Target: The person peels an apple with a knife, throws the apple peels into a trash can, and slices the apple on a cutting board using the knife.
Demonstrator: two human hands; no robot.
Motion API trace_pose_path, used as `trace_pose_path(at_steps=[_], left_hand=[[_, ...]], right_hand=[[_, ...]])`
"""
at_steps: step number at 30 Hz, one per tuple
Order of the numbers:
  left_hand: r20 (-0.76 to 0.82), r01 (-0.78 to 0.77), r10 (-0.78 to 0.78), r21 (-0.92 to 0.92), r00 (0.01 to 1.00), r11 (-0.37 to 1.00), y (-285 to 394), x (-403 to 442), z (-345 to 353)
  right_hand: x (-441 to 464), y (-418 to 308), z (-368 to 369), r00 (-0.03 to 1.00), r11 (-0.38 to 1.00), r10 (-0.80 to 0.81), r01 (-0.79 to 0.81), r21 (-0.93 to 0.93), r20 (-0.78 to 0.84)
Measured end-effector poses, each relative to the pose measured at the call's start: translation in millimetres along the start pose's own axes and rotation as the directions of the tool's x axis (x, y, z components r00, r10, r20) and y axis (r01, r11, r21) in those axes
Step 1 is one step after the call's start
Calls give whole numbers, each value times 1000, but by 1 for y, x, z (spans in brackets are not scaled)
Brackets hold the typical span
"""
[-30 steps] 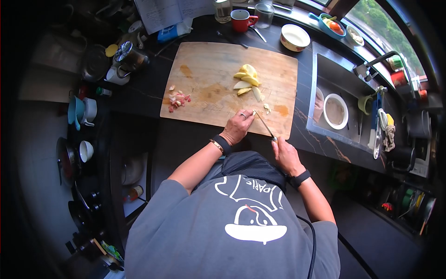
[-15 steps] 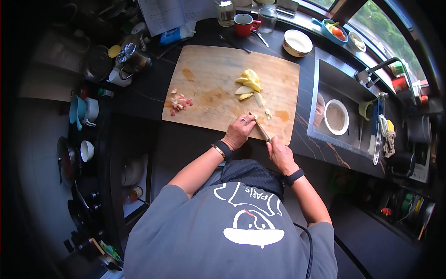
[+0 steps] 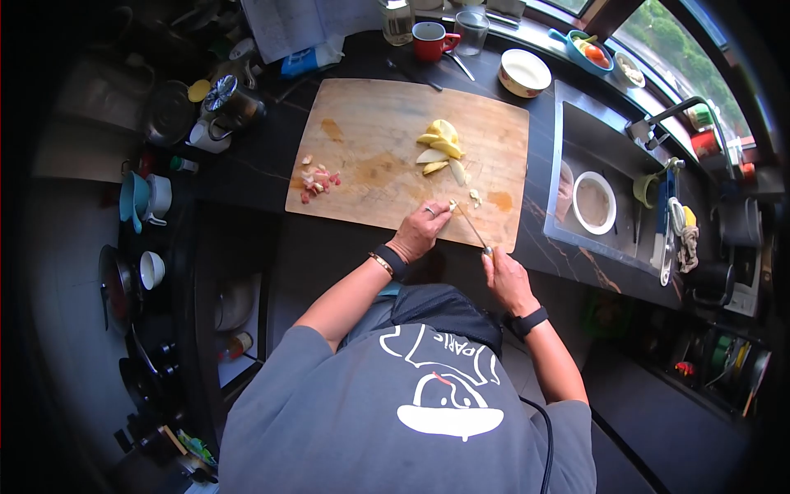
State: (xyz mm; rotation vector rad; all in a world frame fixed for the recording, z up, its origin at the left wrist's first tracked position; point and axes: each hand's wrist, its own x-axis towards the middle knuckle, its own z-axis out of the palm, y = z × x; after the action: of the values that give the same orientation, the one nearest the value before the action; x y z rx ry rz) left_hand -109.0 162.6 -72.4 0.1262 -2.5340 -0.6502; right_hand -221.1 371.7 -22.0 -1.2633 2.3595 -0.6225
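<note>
My right hand (image 3: 510, 281) is closed around the handle of a kitchen knife (image 3: 472, 226), whose blade slants up and left over the cutting board's near edge. My left hand (image 3: 418, 230) has its fingertips pressed together at a small pale piece (image 3: 452, 205), which looks like garlic, close to the blade's tip. Both hands are at the near side of the wooden cutting board (image 3: 370, 132). Yellow-skinned slices (image 3: 443, 142), perhaps potato, lie in a pile beyond them. Little pale chopped bits (image 3: 475, 197) sit right of the left hand. Pink and white chopped pieces (image 3: 318, 183) are at the board's left.
To the right is a sink (image 3: 566, 140) with a white bowl (image 3: 594, 204) in it. A patterned bowl (image 3: 525, 74), a red mug (image 3: 431, 41) and a glass (image 3: 471, 34) stand behind the board. A metal-topped jar (image 3: 226, 97) is among items at the left.
My right hand has moved slightly right and down with the knife, drawing the blade away from my left fingertips. The small pale piece shows more clearly. My left hand has barely moved.
</note>
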Motion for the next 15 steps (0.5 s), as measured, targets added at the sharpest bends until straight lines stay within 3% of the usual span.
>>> trace_pose_path(at_steps=[12, 15], left_hand=[[-57, 25, -27, -26, 998, 999, 4, -1, 3], [-69, 30, -31, -16, 997, 999, 4, -1, 4]], right_hand=[[18, 1, 21, 994, 999, 26, -22, -39, 110], [3, 9, 18, 998, 1000, -23, 24, -4, 57]])
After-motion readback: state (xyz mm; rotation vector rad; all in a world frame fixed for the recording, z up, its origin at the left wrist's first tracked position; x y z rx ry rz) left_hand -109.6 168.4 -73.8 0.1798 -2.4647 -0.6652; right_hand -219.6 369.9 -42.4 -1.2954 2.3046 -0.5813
